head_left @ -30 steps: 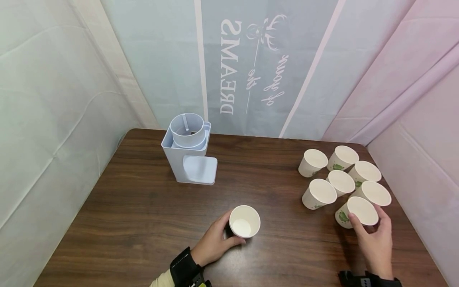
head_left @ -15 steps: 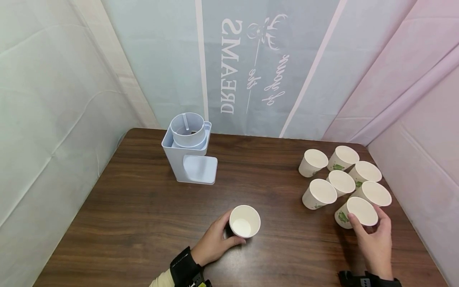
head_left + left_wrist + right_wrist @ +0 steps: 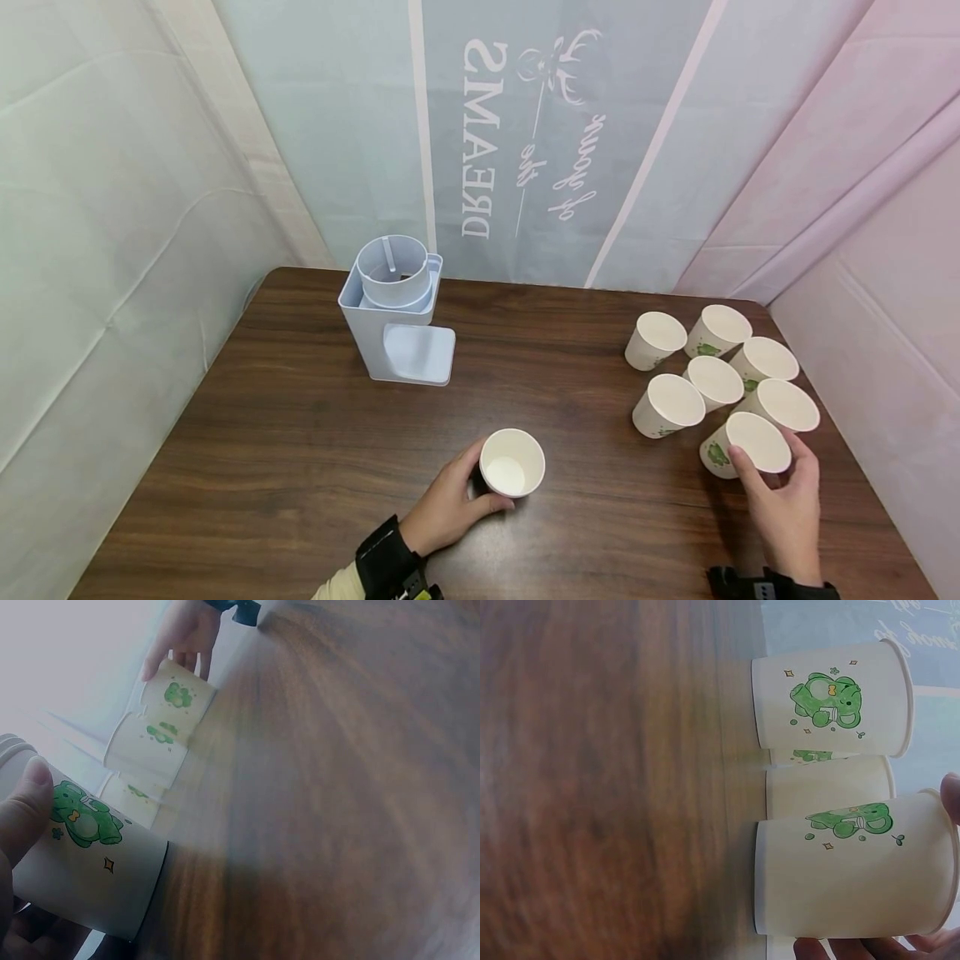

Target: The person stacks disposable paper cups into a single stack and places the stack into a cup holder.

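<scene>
In the head view, my left hand (image 3: 450, 504) holds a white paper cup (image 3: 512, 463) near the table's front middle, thumb and fingers on either side. The left wrist view shows this cup (image 3: 97, 855) upright on the wood, a green bear printed on its wall and layered rims at the top. Farther right, my right hand (image 3: 787, 500) grips another paper cup (image 3: 753, 446), the nearest of a group. Seen from the right wrist, that gripped cup (image 3: 847, 877) stands with its base at the tabletop. Some fingers are hidden behind it.
Several matching paper cups (image 3: 667, 405) stand close together at the right of the brown wooden table (image 3: 300, 467). A pale blue plastic holder (image 3: 397, 317) with a round container and a side tray stands at the back left. Fabric curtains (image 3: 525, 167) hang around the table's sides.
</scene>
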Demonstrator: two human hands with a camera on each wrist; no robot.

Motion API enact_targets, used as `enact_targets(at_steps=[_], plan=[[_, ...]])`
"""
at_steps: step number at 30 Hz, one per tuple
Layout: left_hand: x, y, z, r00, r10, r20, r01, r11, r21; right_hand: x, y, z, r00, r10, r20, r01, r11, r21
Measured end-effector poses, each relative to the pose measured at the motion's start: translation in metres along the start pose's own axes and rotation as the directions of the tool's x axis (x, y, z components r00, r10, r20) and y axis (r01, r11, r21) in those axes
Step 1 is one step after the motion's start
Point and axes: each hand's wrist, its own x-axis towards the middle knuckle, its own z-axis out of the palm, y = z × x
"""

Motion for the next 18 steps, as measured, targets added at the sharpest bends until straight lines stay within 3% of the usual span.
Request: enact_targets(at_steps=[18], plan=[[-0.0002,-0.0002,0.0002,1.0,-0.006,-0.002,0.006,1.0,0.003,-0.0017,-0.0007,0.0002,1.0,-0.012,-0.001,0.012,1.0,0.013]])
